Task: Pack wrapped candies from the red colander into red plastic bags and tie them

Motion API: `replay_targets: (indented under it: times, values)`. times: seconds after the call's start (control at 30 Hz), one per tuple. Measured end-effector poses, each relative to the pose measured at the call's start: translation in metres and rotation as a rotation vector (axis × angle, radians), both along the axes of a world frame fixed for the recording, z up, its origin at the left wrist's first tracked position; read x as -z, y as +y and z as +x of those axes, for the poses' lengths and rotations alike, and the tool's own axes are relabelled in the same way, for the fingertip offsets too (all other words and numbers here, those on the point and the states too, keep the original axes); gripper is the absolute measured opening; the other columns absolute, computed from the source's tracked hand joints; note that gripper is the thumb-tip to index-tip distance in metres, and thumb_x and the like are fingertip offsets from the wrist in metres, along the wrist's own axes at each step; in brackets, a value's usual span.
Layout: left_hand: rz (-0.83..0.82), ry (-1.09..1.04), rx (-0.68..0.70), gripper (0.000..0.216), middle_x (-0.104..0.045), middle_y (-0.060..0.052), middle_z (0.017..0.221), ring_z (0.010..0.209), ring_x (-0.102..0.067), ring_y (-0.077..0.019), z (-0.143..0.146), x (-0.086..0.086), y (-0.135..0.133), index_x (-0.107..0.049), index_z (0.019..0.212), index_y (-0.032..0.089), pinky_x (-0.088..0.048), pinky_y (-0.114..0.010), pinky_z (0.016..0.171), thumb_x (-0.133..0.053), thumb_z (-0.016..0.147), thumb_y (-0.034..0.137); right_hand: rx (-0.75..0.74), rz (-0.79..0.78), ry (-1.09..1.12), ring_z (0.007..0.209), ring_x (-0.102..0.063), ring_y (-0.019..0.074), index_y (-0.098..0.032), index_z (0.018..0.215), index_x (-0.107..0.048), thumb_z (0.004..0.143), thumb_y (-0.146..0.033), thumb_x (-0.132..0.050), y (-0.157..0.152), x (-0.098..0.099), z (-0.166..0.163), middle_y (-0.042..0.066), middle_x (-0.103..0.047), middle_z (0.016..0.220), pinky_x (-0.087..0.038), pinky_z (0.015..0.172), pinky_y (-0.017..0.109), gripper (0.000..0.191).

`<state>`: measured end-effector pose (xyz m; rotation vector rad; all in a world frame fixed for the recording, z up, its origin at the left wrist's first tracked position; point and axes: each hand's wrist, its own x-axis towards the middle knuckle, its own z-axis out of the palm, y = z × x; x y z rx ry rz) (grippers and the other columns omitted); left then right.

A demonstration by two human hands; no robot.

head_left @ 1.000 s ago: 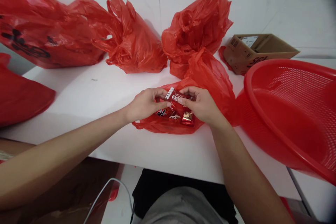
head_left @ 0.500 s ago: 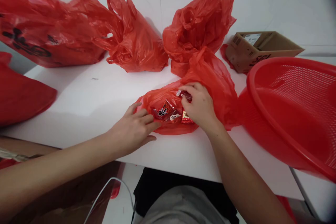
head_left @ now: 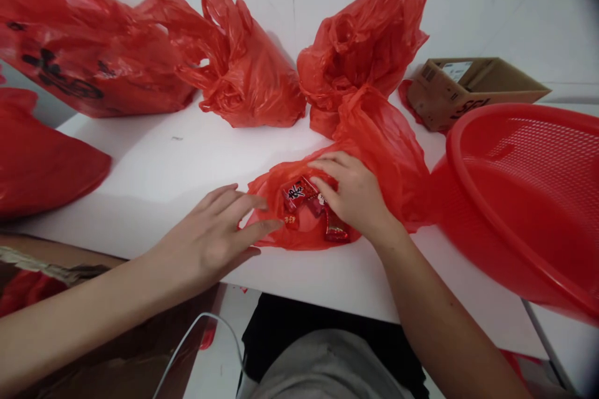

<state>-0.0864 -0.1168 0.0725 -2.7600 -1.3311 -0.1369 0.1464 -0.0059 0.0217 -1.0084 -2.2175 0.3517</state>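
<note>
Red plastic across a white table point(head_left: 145, 190)

At far left a red sack point(head_left: 51, 162) runs out of view, with a big bag point(head_left: 107, 68) behind it bearing black print. Next comes the left hand point(head_left: 222, 230), palm down, fingers and thumb spread, gripping nothing, at the near left edge of the open bag point(head_left: 264, 186). Beyond it a second bag point(head_left: 262, 81) stands with its handles up.

The open bag lies at the middle of the table, its right side rising in loose folds. Inside are a red packet point(head_left: 296, 193) with black characters, a small packet point(head_left: 291, 221) with gold marks and a shiny dark packet point(head_left: 337, 232). Over them curls the right hand point(head_left: 354, 192), thumb and fingers parted; whether it touches a packet I cannot tell. The hands are apart.

Behind stands a tall bag point(head_left: 374, 37). Further right are an open carton point(head_left: 433, 100), near the wall point(head_left: 491, 0), and a red basket point(head_left: 461, 218) with mesh sides.
</note>
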Motion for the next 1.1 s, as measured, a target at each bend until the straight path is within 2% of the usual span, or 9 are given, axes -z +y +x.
replay_targets:
  times: [0.1,0.2,0.33,0.53,0.7,0.83,0.97,1.03,1.1]
  values:
    - [0.067,0.104,-0.046,0.044,-0.050,-0.013,0.136,0.118,-0.049,-0.0352,-0.017,-0.006,0.005,-0.058,0.126,0.028,-0.044,-0.051,0.091,-0.047,0.087,0.010,0.135,0.053,0.005,0.101,-0.055,0.0224,-0.022,0.113,-0.067,0.093,-0.021,-0.047,-0.006,-0.017,0.011,0.006,-0.063,0.110,-0.046,0.088,0.036,0.028]
    - [0.075,0.193,-0.084,0.033,-0.053,-0.012,0.134,0.113,-0.052,-0.0361,-0.029,-0.009,0.012,-0.066,0.111,0.026,-0.047,-0.050,0.082,-0.045,0.089,0.014,0.273,0.102,-0.198,0.104,-0.051,0.0279,-0.021,0.115,-0.068,0.089,-0.024,-0.055,-0.010,-0.024,0.028,0.010,-0.060,0.117,-0.044,0.090,0.042,0.030]
    - [-0.001,0.046,-0.064,0.021,-0.064,-0.007,0.115,0.098,-0.059,-0.0268,-0.029,-0.018,0.013,-0.067,0.091,0.025,-0.048,-0.040,0.079,-0.047,0.091,0.031,0.410,0.093,-0.505,0.108,-0.048,0.0360,-0.020,0.116,-0.068,0.081,-0.028,-0.065,-0.011,-0.019,0.048,0.016,-0.048,0.131,-0.045,0.086,0.049,0.036]
    - [-0.034,-0.190,-0.105,0.022,-0.065,-0.006,0.108,0.097,-0.059,-0.0208,-0.027,-0.048,0.000,-0.064,0.097,0.022,-0.046,-0.029,0.078,-0.053,0.090,0.040,0.526,-0.002,-0.694,0.092,-0.059,0.0321,-0.020,0.127,-0.058,0.081,-0.017,-0.057,-0.007,-0.027,0.060,0.021,-0.046,0.124,-0.047,0.064,0.036,0.045]
    - [-0.027,-0.368,-0.273,0.024,-0.067,-0.003,0.104,0.089,-0.060,-0.0178,-0.038,-0.067,0.003,-0.064,0.098,0.023,-0.041,-0.021,0.057,-0.057,0.088,0.043,0.477,-0.003,-0.642,0.081,-0.062,0.0245,-0.024,0.127,-0.057,0.082,-0.008,-0.046,-0.004,-0.062,0.064,0.013,-0.054,0.117,-0.043,0.059,0.031,0.049]
    - [-0.116,-0.386,-0.241,0.020,-0.066,-0.002,0.106,0.093,-0.059,-0.0182,-0.039,-0.065,0.009,-0.065,0.095,0.022,-0.047,-0.027,0.077,-0.058,0.088,0.040,0.397,0.091,-0.549,0.096,-0.058,0.0266,-0.023,0.113,-0.067,0.082,-0.008,-0.047,-0.014,-0.080,0.055,0.010,-0.059,0.107,-0.043,0.062,0.030,0.040]
    - [-0.113,-0.326,-0.168,0.019,-0.064,-0.005,0.109,0.095,-0.061,-0.0193,-0.033,-0.051,0.007,-0.065,0.095,0.022,-0.048,-0.034,0.085,-0.052,0.090,0.034,0.062,-0.047,-0.475,0.084,-0.061,0.0208,-0.023,0.104,-0.071,0.083,-0.025,-0.060,-0.038,-0.058,0.042,0.008,-0.062,0.104,-0.047,0.066,0.030,0.023]
    - [-0.073,-0.312,-0.129,0.021,-0.062,-0.007,0.112,0.098,-0.061,-0.0211,-0.029,-0.044,0.004,-0.066,0.094,0.022,-0.049,-0.036,0.086,-0.049,0.090,0.032,-0.052,-0.108,-0.439,0.088,-0.063,0.0259,-0.024,0.109,-0.070,0.071,-0.032,-0.076,-0.048,-0.034,0.041,0.010,-0.063,0.109,-0.049,0.069,0.033,0.039]
    - [-0.050,-0.298,-0.097,0.023,-0.061,-0.008,0.116,0.103,-0.060,-0.0225,-0.027,-0.039,0.000,-0.068,0.094,0.023,-0.049,-0.037,0.087,-0.048,0.090,0.031,-0.039,-0.083,-0.385,0.094,-0.062,0.0302,-0.025,0.109,-0.070,0.064,-0.026,-0.081,-0.053,-0.012,0.045,0.012,-0.064,0.110,-0.050,0.071,0.036,0.047]
